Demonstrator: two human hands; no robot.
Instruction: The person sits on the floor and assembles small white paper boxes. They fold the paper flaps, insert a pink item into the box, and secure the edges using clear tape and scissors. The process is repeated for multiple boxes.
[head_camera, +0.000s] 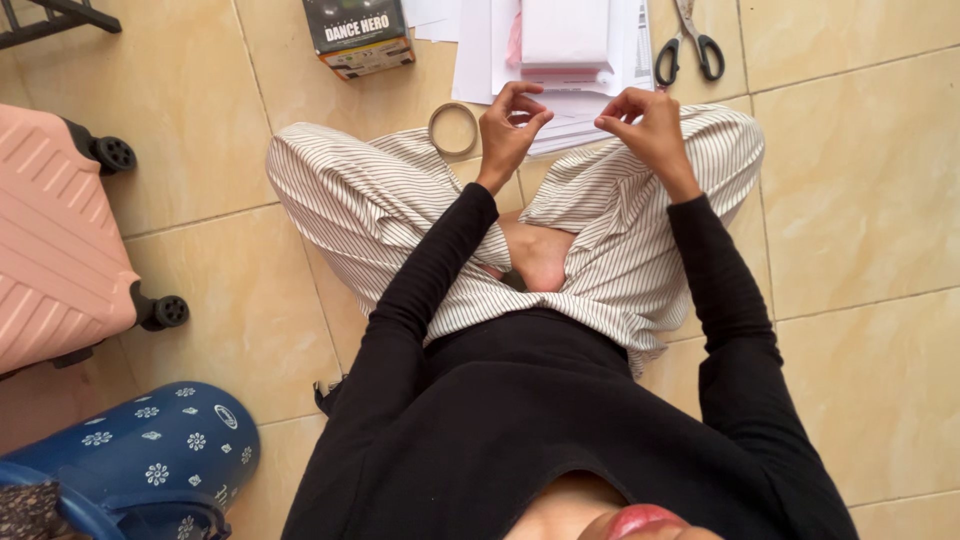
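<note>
black sleeves reach far toward both hands, raised over striped knees. left hand (512, 122) and right hand (645, 122) pinch fingertips narrowly; anything held is too small to see. tape roll (453, 129) lies just left; scissors (688, 45) and papers (560, 50) are cut off at the far edge.

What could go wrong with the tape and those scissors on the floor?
The left hand and right hand both pinch in the air, perhaps stretching clear tape too thin to see; it might curl and stick to itself. The tan roll of tape leans by the striped knee and could roll away. The grey-handled metal scissors lie open nearby, so careless reaching might nick fingers.
</note>
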